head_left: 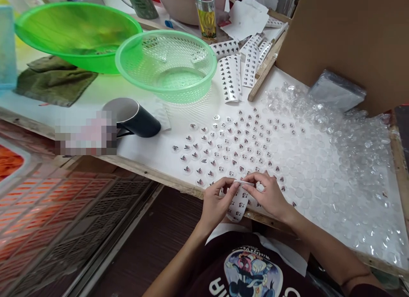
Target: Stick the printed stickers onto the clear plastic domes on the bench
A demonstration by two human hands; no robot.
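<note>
Between my two hands, at the table's front edge, is a white sticker sheet (238,205) printed with rows of small dark figures. My left hand (217,200) pinches its top left part, and my right hand (266,194) pinches the top right. The sheet's upper edge looks folded over, and its lower part hangs down toward my lap. Just beyond my hands lie many small clear discs (235,139) bearing the same kind of dark figure. Plain clear discs (306,177) spread over the table to the right of my right hand.
A green mesh basket (166,90) and a bright green basin (79,60) stand at the back left, near a dark mug (145,120) lying tilted. More sticker sheets (229,77) rest beside a wooden strip (266,71). Cardboard (345,37) rises at the right.
</note>
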